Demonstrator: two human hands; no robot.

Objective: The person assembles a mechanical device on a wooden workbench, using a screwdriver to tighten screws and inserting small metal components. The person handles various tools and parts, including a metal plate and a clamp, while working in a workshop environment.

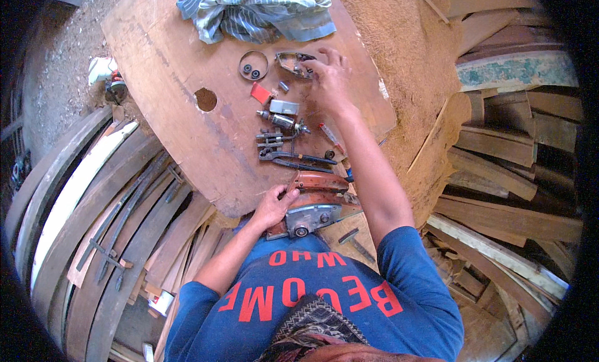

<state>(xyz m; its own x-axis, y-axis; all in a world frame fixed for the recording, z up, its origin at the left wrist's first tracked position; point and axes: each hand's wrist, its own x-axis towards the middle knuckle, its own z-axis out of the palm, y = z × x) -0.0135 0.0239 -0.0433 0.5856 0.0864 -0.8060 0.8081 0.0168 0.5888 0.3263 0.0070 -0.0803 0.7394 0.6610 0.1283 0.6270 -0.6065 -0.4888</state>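
An orange and grey power tool body point(317, 206), which looks like an opened electric planer with two round fittings on its grey side, rests close against my front. My left hand point(274, 206) is closed on its left end. Farther out, my right hand point(329, 76) bends over the right side of a small oval container point(288, 65) of small parts. Its thumb and fingers come together there, and whatever they may hold is hidden. Between the hands lie a motor armature point(284, 120), a grey box-shaped piece point(284, 106), a red piece point(261, 92) and black-handled pliers point(299, 157).
The wooden board point(168, 56) has a round hole. A ring point(243, 75) encircles two small round parts. A striped cloth point(262, 16) lies at the far edge, a red-tipped screwdriver point(331, 137) by my right forearm, and a hammer point(355, 242) near my waist. Curved timbers point(93, 193) flank the left; sawdust point(415, 69) covers the right.
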